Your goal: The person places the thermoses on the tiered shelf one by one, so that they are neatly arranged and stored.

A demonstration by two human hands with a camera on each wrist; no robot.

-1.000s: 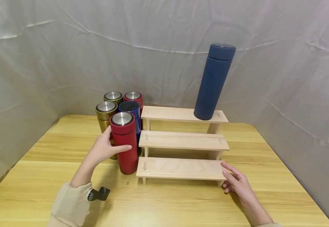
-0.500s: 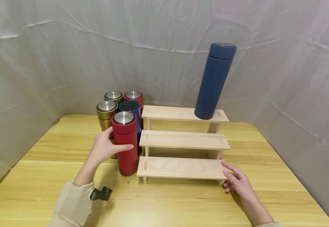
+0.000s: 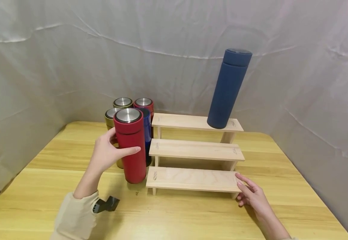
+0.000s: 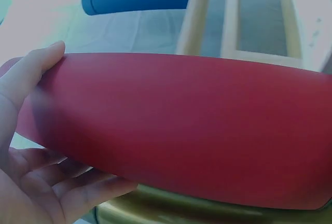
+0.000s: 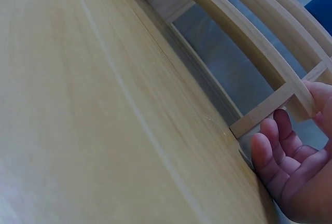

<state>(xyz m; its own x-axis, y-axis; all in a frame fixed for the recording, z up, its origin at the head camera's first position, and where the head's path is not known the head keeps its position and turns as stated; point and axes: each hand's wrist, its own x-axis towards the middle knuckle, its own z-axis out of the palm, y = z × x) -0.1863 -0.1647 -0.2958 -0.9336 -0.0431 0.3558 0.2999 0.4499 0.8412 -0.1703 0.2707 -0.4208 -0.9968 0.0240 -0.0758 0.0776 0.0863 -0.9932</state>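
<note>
My left hand grips a red thermos flask from its left side, thumb across the front and fingers behind. In the left wrist view the red flask fills the middle, with a gold flask close behind it. Behind it in the head view stand a blue flask, another red flask and gold flasks, partly hidden. My right hand holds the right end of the lowest step of a three-tier wooden display stand. In the right wrist view, its fingertips curl beneath the step.
A tall dark blue flask stands on the right part of the stand's top step. The stand rests on a yellowish wooden table. Pale grey cloth hangs behind and at both sides.
The red flask has risen slightly in my left hand, its lid now nearer the camera and covering more of the flasks behind. My right hand stays at the stand; the head view shifts a little.
</note>
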